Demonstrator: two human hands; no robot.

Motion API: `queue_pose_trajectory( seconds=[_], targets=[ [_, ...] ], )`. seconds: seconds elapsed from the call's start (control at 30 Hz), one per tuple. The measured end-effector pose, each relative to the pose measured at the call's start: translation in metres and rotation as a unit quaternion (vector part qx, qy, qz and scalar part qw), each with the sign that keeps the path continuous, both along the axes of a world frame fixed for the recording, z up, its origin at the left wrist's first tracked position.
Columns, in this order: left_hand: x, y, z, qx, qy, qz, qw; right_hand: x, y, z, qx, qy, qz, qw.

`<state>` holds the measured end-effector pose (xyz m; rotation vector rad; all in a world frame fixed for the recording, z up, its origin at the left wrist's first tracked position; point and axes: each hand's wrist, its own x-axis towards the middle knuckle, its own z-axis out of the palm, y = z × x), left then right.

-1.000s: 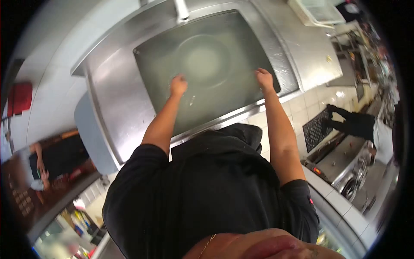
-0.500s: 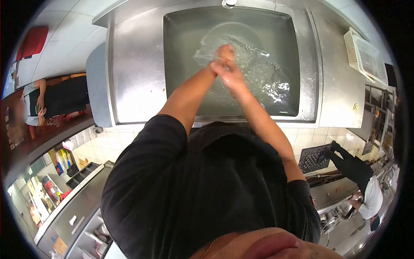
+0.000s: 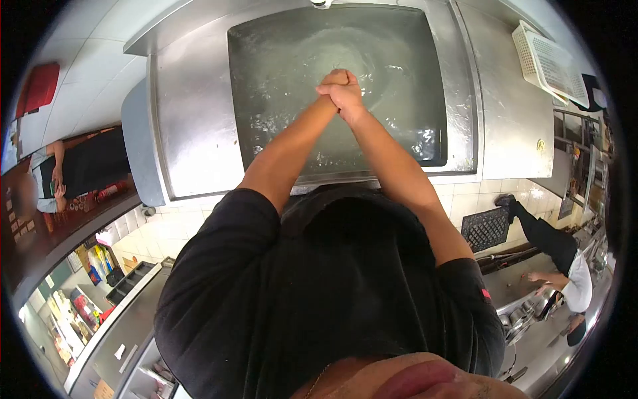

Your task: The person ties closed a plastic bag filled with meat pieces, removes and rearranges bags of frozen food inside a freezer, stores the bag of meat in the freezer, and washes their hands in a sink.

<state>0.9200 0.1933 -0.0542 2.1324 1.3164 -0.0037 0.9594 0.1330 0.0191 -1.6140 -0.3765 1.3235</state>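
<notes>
Both of my hands meet over the sink [image 3: 242, 100], which is filled with cloudy water. My right hand [image 3: 345, 98] is closed around my left wrist, its thumb lying across the top. Just beyond that grip shows the back of my left hand [image 3: 339, 76], low over the water or touching it; its fingers are hidden. No object can be seen in either hand. Ripples spread around them, and the end of a faucet [image 3: 321, 3] shows at the sink's far edge.
Steel counter [image 3: 193, 126] flanks the sink. A white plastic basket [image 3: 555, 63] stands on the right side. A black crate [image 3: 485, 230] is at lower right, near a co-worker [image 3: 558, 243] by metal pots. Another person [image 3: 93, 156] is at far left.
My right hand has moved from a blurred rub beside my left hand to a firm grip over its wrist. The splashing has calmed to ripples. The view has shifted slightly.
</notes>
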Motion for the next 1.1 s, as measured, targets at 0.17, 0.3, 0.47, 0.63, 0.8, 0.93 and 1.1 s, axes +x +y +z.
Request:
queue_pose_trajectory(
  seconds=[0.17, 0.3, 0.47, 0.63, 0.8, 0.93, 1.1],
  targets=[
    [0.001, -0.044, 0.042, -0.019, -0.019, -0.058, 0.998, 0.039, -0.014, -0.003, -0.095, -0.016, -0.033, 0.995],
    [-0.008, -0.075, -0.005, 0.003, -0.123, -0.068, 0.99, 0.102, -0.042, -0.057, -0.132, -0.178, -0.043, 0.974],
    [-0.023, -0.065, 0.015, -0.033, -0.026, -0.114, 0.993, 0.095, -0.063, -0.058, -0.126, -0.054, 0.095, 0.986],
    [0.002, -0.065, -0.004, 0.058, 0.012, -0.243, 0.968, 0.015, -0.066, -0.013, -0.062, -0.38, 0.099, 0.918],
    [0.009, -0.098, 0.035, 0.065, -0.093, -0.202, 0.973, 0.053, -0.059, -0.028, -0.048, -0.229, 0.047, 0.971],
    [-0.02, -0.123, 0.1, 0.009, -0.089, -0.26, 0.962, 0.075, -0.07, -0.001, -0.003, -0.027, 0.06, 0.998],
    [-0.066, -0.143, 0.141, 0.148, -0.26, -0.19, 0.935, 0.087, -0.111, 0.059, 0.065, -0.036, 0.111, 0.991]
  ],
)
